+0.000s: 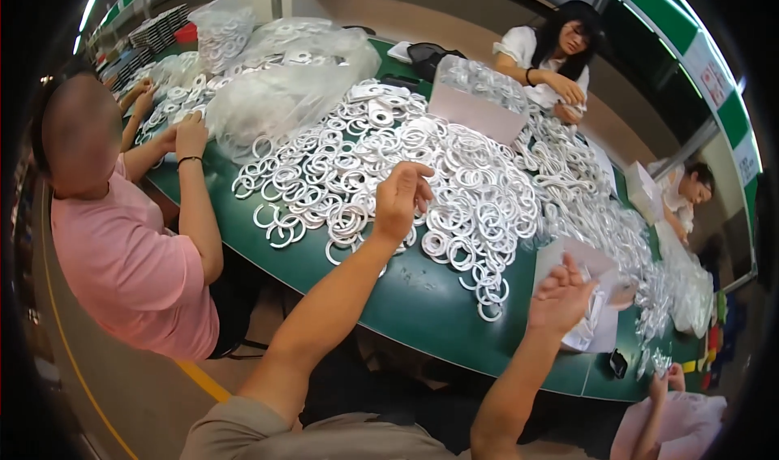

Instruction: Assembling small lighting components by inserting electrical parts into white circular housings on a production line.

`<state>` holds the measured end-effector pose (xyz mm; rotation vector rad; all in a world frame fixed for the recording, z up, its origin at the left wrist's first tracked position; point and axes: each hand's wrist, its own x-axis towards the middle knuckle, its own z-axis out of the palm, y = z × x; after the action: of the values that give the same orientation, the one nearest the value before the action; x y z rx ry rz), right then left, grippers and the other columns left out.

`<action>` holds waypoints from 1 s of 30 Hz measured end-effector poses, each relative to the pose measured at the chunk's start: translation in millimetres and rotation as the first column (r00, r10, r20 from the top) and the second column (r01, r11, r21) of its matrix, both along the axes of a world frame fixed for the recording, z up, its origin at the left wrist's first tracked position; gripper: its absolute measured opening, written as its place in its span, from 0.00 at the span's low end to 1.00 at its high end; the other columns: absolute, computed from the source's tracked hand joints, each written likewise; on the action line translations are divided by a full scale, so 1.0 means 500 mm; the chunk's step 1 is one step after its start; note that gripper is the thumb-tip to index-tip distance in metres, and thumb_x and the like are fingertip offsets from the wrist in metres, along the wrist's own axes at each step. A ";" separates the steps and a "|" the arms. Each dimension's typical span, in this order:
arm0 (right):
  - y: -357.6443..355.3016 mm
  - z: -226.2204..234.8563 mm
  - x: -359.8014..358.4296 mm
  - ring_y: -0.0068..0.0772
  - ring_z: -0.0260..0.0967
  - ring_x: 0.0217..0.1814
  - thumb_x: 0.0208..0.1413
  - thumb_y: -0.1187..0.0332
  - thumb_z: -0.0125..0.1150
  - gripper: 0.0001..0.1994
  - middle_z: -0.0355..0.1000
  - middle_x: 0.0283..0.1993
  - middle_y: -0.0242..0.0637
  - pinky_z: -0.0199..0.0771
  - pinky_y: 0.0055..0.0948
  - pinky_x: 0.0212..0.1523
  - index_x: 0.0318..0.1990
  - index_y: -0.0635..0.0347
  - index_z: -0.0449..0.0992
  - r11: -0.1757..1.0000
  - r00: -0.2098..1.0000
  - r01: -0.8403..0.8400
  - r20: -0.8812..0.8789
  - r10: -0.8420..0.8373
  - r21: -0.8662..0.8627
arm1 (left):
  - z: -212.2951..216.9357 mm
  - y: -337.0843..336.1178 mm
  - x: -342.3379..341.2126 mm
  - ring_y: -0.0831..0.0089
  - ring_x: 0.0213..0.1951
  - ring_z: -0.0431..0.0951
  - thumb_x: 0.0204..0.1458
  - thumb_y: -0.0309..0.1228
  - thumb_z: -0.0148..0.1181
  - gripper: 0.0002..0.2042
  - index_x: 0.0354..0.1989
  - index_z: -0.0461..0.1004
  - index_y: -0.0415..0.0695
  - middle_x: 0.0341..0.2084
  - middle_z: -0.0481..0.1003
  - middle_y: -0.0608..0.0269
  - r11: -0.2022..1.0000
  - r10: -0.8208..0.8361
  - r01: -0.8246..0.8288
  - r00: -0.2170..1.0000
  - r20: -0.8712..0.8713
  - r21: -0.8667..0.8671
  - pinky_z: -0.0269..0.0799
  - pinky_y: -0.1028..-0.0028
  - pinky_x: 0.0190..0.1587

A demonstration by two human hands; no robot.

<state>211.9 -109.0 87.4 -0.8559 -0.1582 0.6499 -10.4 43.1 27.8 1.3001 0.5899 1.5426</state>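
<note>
My left hand (401, 202) hovers over a wide heap of white rings (479, 192) in the middle of the table. Its fingers are loosely bent and apart, and I see nothing in them. Many rings in the heap look like open C shapes, and flatter white discs (381, 113) lie toward the back. My right hand (561, 296) is raised with palm turned up and fingers spread, holding nothing visible. Just beside and partly behind it stands an open white box (602, 330) with white and clear-wrapped contents that I cannot make out.
Large clear plastic bags (280, 103) sit at the back left. A box of clear packets (479, 119) stands behind the heap. Coiled white cables (560, 164) and clear bags (604, 233) cover the right side. Co-workers sit around the green table (406, 306), one in pink (138, 257) close on my left.
</note>
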 end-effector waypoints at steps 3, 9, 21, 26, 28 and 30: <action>0.074 -0.048 -0.033 0.21 0.60 0.13 0.66 0.47 0.34 0.29 0.70 0.22 0.35 0.56 0.18 0.12 0.42 0.67 0.73 0.911 0.885 -0.323 0.259 0.387 -0.258 | 0.023 0.036 0.015 0.83 0.17 0.67 0.61 0.39 0.47 0.14 0.36 0.72 0.39 0.19 0.72 0.65 0.993 0.096 -0.096 0.995 0.001 -0.070 0.59 0.84 0.20; 0.137 -0.149 -0.128 0.24 0.63 0.15 0.66 0.59 0.40 0.21 0.70 0.20 0.36 0.60 0.24 0.17 0.34 0.66 0.75 0.853 0.382 -0.187 0.764 0.519 -0.486 | 0.013 0.376 -0.093 0.53 0.31 0.79 0.47 0.30 0.53 0.08 0.28 0.76 0.38 0.25 0.77 0.47 0.727 0.642 -0.583 0.391 -0.660 0.362 0.74 0.59 0.34; 0.107 -0.124 -0.134 0.27 0.60 0.15 0.65 0.66 0.43 0.18 0.63 0.13 0.35 0.59 0.27 0.20 0.28 0.67 0.75 0.932 0.142 -0.006 0.922 0.360 -0.363 | -0.012 0.460 -0.043 0.62 0.39 0.79 0.45 0.30 0.57 0.12 0.40 0.70 0.44 0.33 0.79 0.58 0.691 0.509 -0.542 -0.107 -0.854 0.480 0.67 0.59 0.41; 0.119 -0.143 -0.123 0.28 0.62 0.17 0.63 0.68 0.44 0.16 0.67 0.16 0.38 0.60 0.29 0.21 0.28 0.67 0.76 0.935 0.161 -0.026 0.922 0.352 -0.353 | 0.011 0.492 -0.093 0.54 0.44 0.74 0.42 0.25 0.57 0.11 0.37 0.73 0.42 0.37 0.75 0.51 0.639 0.766 -0.703 0.544 -0.342 0.313 0.66 0.58 0.51; 0.138 -0.177 -0.080 0.29 0.64 0.19 0.60 0.70 0.45 0.14 0.70 0.20 0.41 0.63 0.30 0.23 0.28 0.67 0.76 0.962 0.174 0.092 0.956 0.238 -0.256 | 0.015 0.484 -0.076 0.54 0.42 0.75 0.39 0.22 0.53 0.12 0.35 0.75 0.40 0.36 0.75 0.50 0.505 0.854 -0.691 0.486 -0.184 0.517 0.70 0.62 0.48; 0.136 -0.168 -0.027 0.19 0.58 0.19 0.62 0.66 0.44 0.16 0.63 0.16 0.31 0.58 0.23 0.22 0.29 0.65 0.75 0.932 0.245 0.135 0.922 0.299 -0.338 | 0.078 0.351 -0.032 0.65 0.38 0.75 0.39 0.21 0.58 0.18 0.44 0.71 0.40 0.32 0.74 0.56 0.747 0.658 -0.632 0.747 -0.092 0.206 0.71 0.71 0.44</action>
<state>198.5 -41.2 3.2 -1.5560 -1.3141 0.1139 -26.4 218.4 66.8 1.4313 1.1327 2.0987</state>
